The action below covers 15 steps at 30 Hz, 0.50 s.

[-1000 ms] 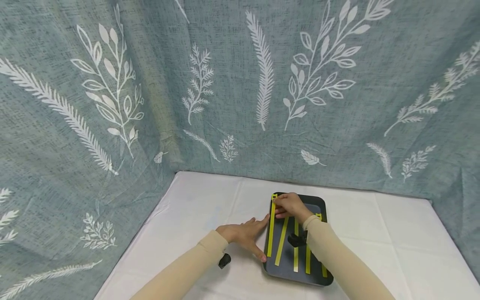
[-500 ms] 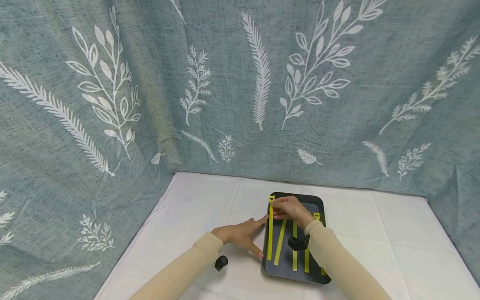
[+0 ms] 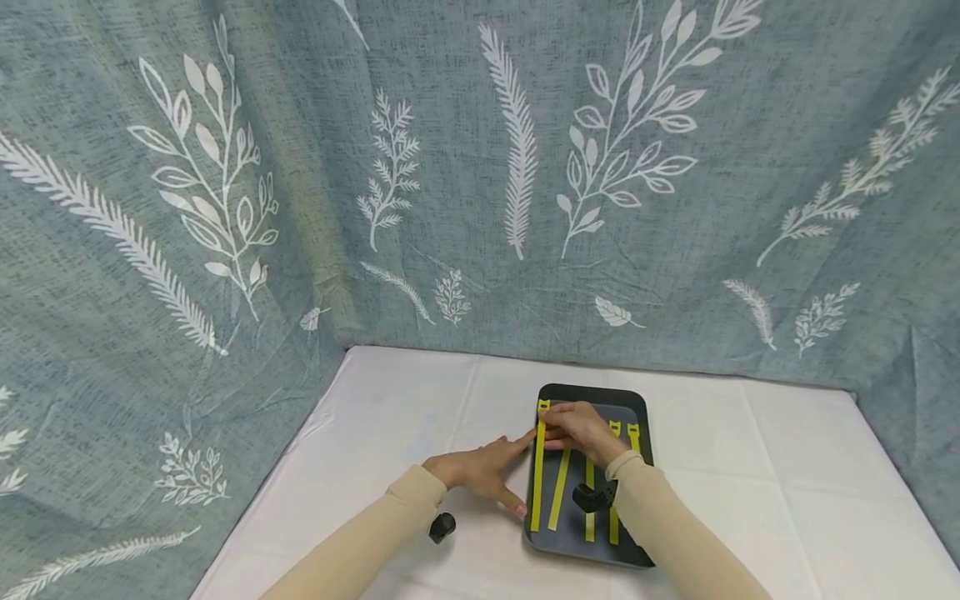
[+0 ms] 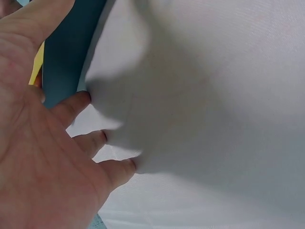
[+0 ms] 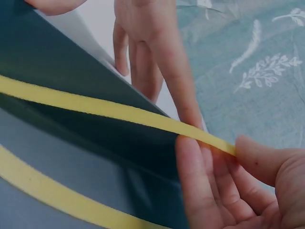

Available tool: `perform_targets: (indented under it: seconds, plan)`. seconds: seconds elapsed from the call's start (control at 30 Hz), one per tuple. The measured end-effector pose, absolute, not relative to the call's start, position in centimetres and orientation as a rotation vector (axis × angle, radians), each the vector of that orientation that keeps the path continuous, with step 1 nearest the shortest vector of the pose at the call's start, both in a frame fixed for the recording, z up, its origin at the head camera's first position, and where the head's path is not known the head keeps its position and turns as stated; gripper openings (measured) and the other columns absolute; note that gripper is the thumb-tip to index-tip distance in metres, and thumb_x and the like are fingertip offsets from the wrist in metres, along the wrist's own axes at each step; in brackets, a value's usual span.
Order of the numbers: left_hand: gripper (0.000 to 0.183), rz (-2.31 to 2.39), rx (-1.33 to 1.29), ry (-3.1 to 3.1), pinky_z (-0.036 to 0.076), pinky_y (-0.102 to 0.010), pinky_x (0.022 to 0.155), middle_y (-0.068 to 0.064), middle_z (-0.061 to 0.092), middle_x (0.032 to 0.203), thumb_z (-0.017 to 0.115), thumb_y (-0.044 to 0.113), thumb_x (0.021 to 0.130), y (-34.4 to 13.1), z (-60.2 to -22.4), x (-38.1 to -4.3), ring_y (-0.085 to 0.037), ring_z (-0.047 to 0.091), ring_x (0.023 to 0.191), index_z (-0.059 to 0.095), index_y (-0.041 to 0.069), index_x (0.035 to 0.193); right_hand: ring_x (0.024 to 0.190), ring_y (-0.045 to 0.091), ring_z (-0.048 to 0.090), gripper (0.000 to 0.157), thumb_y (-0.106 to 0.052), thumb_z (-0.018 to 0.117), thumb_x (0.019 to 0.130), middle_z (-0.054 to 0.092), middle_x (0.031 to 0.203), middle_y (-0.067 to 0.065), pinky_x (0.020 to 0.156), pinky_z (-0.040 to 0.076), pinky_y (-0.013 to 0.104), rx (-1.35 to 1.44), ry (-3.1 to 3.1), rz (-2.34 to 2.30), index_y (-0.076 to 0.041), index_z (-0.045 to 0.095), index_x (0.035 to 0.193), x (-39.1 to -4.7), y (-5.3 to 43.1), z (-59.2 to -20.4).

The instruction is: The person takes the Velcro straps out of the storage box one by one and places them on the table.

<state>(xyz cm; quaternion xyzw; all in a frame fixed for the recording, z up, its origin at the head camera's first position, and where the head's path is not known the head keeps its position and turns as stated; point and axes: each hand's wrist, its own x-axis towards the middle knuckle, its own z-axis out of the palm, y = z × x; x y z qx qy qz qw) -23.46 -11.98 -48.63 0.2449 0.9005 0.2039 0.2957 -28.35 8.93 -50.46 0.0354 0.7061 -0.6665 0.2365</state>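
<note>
A dark tray point(image 3: 592, 392) lies on the table, longer from front to back than across. Along its left wall runs a yellow hook-and-loop cable tie point(image 3: 537, 483) with a slotted head at the far end. My right hand point(image 3: 585, 429) pinches this tie just below the head, between thumb and fingers. In the right wrist view the tie point(image 5: 95, 106) stretches from the fingertips over the tray. My left hand point(image 3: 483, 471) spreads its fingers against the tray's left side, index finger and thumb at the rim. In the left wrist view, three fingertips point(image 4: 125, 168) touch the white cloth.
Several more yellow cable ties point(image 3: 558, 496) lie lengthwise in the tray, partly hidden by the right hand and sleeve point(image 3: 667, 517). A white cloth point(image 3: 757, 467) covers the table. Blue-grey curtains point(image 3: 465, 208) with white leaf prints hang behind and to the left.
My right hand has drawn the leftmost tie a little toward me along the tray's left wall, moving with it. My left hand has stayed at the tray's side.
</note>
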Motion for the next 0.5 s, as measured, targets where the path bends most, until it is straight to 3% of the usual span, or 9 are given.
perform_targets:
  seconds: [0.3, 0.5]
  plan:
    - [0.12, 0.529, 0.659, 2.417, 0.022, -0.062, 0.121, -0.009, 0.02, 0.17, 0.084, 0.052, 0.079, -11.8, -48.8, -23.4, -0.041, 0.015, 0.156, 0.004, 0.024, 0.165, 0.079, 0.011, 0.067, 0.037, -0.014, 0.059, 0.103, 0.067, 0.094, 0.005, 0.083, 0.06, 0.032, 0.127, 1.925, -1.948, 0.009, 0.059, 0.132, -28.6, 9.7, -49.4]
    - [0.12, 0.548, 0.675, 2.408, 0.021, -0.065, 0.12, -0.012, 0.018, 0.17, 0.085, 0.049, 0.079, -11.7, -48.6, -23.4, -0.045, 0.015, 0.155, 0.005, 0.02, 0.165, 0.08, 0.01, 0.067, 0.04, -0.017, 0.06, 0.103, 0.068, 0.094, 0.002, 0.078, 0.06, 0.028, 0.119, 1.902, -1.984, 0.007, 0.057, 0.135, -29.0, 10.2, -48.1]
